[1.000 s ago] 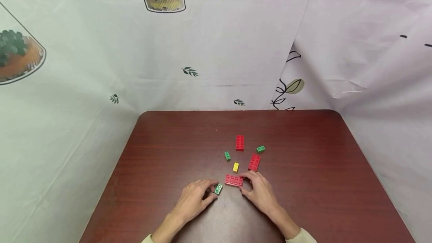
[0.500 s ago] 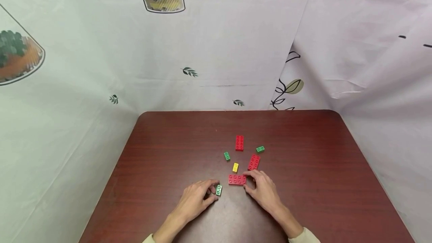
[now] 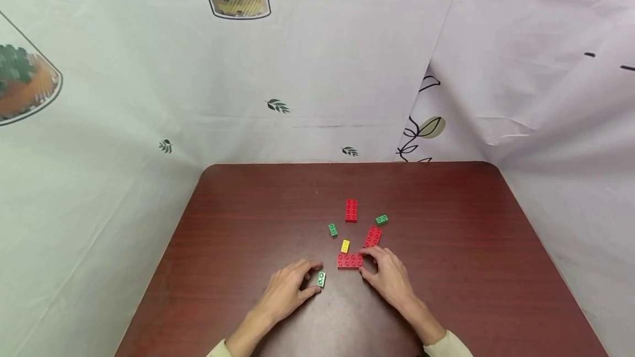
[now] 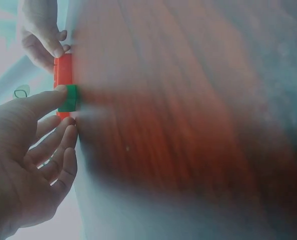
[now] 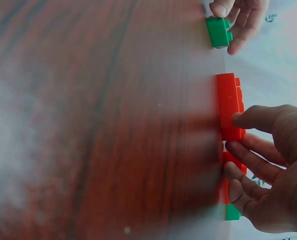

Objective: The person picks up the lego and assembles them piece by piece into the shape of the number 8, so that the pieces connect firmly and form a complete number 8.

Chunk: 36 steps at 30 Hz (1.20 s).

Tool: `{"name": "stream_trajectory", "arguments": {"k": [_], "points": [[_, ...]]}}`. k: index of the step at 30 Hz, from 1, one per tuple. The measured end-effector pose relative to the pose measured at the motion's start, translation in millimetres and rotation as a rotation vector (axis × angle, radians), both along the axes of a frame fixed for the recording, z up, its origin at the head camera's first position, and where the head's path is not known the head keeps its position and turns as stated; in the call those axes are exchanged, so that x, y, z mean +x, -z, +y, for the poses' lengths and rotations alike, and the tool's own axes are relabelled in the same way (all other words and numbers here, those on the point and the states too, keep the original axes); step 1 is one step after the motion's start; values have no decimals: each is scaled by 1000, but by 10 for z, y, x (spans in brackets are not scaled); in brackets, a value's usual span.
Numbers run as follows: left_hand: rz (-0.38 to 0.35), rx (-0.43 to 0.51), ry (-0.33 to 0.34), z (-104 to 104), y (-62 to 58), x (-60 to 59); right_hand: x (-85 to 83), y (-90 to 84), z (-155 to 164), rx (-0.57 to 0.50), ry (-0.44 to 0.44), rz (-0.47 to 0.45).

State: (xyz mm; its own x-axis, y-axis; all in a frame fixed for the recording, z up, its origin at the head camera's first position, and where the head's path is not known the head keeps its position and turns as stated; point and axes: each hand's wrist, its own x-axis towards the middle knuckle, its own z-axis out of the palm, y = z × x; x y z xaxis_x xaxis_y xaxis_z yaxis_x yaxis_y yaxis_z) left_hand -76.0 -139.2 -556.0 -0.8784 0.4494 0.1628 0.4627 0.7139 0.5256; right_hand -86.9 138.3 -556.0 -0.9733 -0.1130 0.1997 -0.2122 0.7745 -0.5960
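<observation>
My left hand lies around a small green toy brick, thumb and forefinger spread at either end of it. In the left wrist view its thumb overlaps the green brick, while the other fingers are apart below. My right hand pinches the right end of a long red toy brick between thumb and forefinger. The right wrist view has the thumb against the side of this red brick. Both bricks are studs up on the table, the green one nearer me and to the left.
Just beyond the held red brick is a small yellow brick. Another red brick lies by my right fingertips. Farther back are a third red brick and two green bricks, one left, one right. A cloth backdrop borders the brown table.
The right hand has shifted the red brick rightward and slightly away from me. The green brick has turned a little, and the left forefinger has spread away from it.
</observation>
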Motion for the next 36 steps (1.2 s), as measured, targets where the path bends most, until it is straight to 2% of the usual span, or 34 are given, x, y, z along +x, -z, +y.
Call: {"name": "stream_trajectory", "arguments": {"k": [8,24,36], "points": [[-25,18,10,7,-16,-18,-26,-14,6,-4,-1,-11],[-74,87,-3,4,30,-30,-49,-6,1,-28,9,-4],[-106,91,-14,12,-1,-21,-47,-6,-5,-42,12,-36]]}}
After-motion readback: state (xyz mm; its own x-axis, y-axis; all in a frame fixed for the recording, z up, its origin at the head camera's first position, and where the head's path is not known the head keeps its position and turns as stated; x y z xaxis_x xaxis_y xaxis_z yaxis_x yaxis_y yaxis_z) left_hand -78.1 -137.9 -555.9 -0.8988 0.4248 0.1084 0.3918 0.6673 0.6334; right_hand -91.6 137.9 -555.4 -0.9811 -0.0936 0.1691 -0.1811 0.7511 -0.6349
